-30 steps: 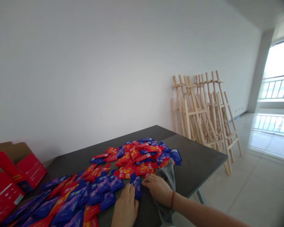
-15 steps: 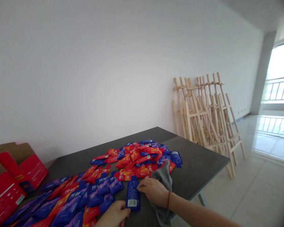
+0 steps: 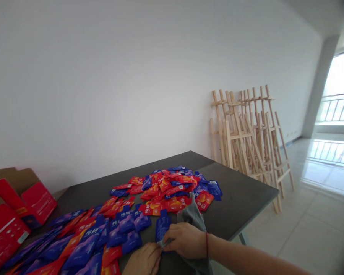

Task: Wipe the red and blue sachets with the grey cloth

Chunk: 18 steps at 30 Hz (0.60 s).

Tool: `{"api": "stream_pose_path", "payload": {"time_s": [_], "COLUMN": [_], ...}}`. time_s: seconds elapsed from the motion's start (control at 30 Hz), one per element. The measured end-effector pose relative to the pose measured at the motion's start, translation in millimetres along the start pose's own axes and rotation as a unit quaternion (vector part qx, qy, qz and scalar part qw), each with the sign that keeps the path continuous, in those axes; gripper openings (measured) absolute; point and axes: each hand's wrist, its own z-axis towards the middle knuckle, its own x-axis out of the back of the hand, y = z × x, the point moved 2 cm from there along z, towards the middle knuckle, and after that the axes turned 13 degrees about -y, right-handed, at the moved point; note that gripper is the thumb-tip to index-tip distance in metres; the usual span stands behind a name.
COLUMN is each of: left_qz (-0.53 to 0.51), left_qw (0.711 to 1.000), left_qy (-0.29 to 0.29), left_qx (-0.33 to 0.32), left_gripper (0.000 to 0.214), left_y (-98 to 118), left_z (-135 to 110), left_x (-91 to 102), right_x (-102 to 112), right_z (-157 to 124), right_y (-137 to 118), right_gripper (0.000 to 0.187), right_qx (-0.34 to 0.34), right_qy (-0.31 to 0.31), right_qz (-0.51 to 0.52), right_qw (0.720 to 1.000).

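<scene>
Blue pouch: lay flat on the table; lower end now covered;
Right hand: fingers clamped on grey cloth; had slid down from pouch's side;
Left hand: near its lower end; couldn't tell if fingers gripped

Dark table, red pouches, blue pouches, gray cloth, carton

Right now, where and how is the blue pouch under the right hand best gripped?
Probably pinch the blue pouch by its left long edge, coming from the left: it looks flat, neck pointing away, and dark table shows on that side, while the right hand and grey cloth crowd its right.
</scene>
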Motion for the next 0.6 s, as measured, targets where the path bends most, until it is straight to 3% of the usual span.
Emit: {"api": "stream_pose_path", "payload": {"time_s": [0.2, 0.5, 0.6], "left_qz": [-0.004, -0.041, -0.047], "left_qw": [0.999, 0.997, 0.997], "left_qy": [-0.052, -0.057, -0.06], "left_qx": [0.005, 0.027, 0.03], "left_gripper": [0.027, 0.027, 0.028], "left_y": [3.3, 3.5, 3.5], "left_z": [4.2, 3.3, 3.4], "left_x": [-1.1, -2.6, -1.3], "right_x": [-1.9, -0.5, 1.4], "right_z": [6.5, 27.1, 36.1], "right_y": [12.1, 19.3, 22.5], "right_gripper": [0.03, 0.025, 0.023], "right_qx": [-0.078, -0.184, -0.19], "right_qy": [0.01, 0.033, 0.022], "right_qz": [-0.009, -0.013, -0.031], "right_qw": [0.997, 0.982, 0.981]}}
